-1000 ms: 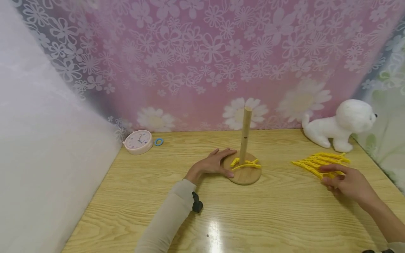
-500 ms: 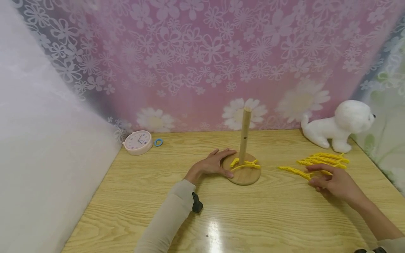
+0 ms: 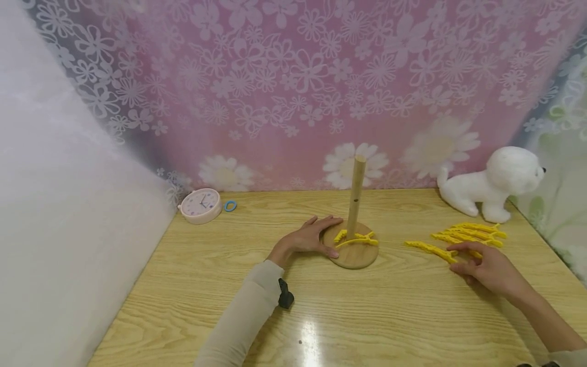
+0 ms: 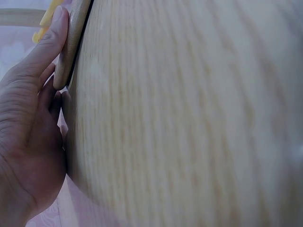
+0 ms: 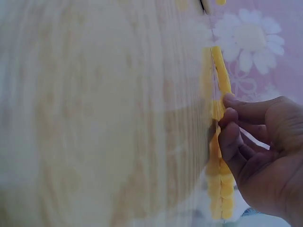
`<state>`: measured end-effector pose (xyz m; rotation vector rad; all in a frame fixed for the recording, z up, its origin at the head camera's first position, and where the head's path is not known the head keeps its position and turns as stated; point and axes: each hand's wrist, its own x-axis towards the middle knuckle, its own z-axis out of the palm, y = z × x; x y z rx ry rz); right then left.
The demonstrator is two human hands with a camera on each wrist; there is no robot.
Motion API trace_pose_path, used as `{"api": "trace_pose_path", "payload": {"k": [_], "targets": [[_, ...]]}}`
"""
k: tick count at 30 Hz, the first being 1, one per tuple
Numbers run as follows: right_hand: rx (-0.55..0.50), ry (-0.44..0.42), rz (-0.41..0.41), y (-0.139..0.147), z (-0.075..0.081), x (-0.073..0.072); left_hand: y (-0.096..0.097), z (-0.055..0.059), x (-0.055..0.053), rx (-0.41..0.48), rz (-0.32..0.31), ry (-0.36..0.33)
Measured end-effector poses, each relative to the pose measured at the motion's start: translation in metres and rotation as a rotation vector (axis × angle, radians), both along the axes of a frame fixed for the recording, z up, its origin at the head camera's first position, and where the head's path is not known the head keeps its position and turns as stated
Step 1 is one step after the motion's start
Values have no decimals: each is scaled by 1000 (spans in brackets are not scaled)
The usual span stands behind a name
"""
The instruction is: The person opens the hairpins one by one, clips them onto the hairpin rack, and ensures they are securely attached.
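Note:
In the head view, a round wooden stand point(image 3: 355, 259) with an upright post stands at the middle of the table. One yellow hair clip point(image 3: 367, 238) lies on its base, its two arms on either side of the post. My left hand point(image 3: 306, 237) holds the base's left rim, thumb over the top edge point(image 4: 71, 47). To the right, my right hand point(image 3: 488, 267) pinches the near, forked end of another yellow hair clip point(image 3: 427, 247) low at the tabletop. Several more yellow hair clips point(image 3: 472, 234) lie side by side behind that hand, partly hidden by it.
A white plush dog point(image 3: 495, 178) stands at the table's back right. A pink round clock point(image 3: 201, 206) and a small blue ring point(image 3: 230, 206) lie at the back left. Behind the wooden table point(image 3: 390, 316) hangs a pink floral curtain point(image 3: 284, 148).
My right hand has moved left, drawing one hair clip away from the row; over the last half second it has barely shifted. The left hand stays on the stand's base.

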<state>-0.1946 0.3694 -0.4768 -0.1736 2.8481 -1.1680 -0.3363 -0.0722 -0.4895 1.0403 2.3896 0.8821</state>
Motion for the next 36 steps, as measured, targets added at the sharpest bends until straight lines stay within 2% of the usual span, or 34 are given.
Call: {"api": "trace_pose_path", "payload": {"k": [3, 8, 12, 18, 25, 31, 36], "targets": [[-59, -25, -10, -2, 2, 0, -1, 0, 0, 4, 5, -8], [-79, 1, -41, -7, 8, -2, -2, 1, 0, 13, 12, -19], [-109, 70, -53, -14, 13, -3, -2, 0, 0, 20, 16, -32], [-98, 192, -96, -32, 22, -8, -2, -4, 1, 23, 21, -38], [-106, 281, -129, -56, 29, -16, -1, -2, 2, 21, 17, -26], [-136, 284, -175, -74, 31, -22, -1, -1, 2, 18, 15, -24], [-171, 262, -174, -87, 33, -28, -2, -2, 2, 14, 30, -31]]}}
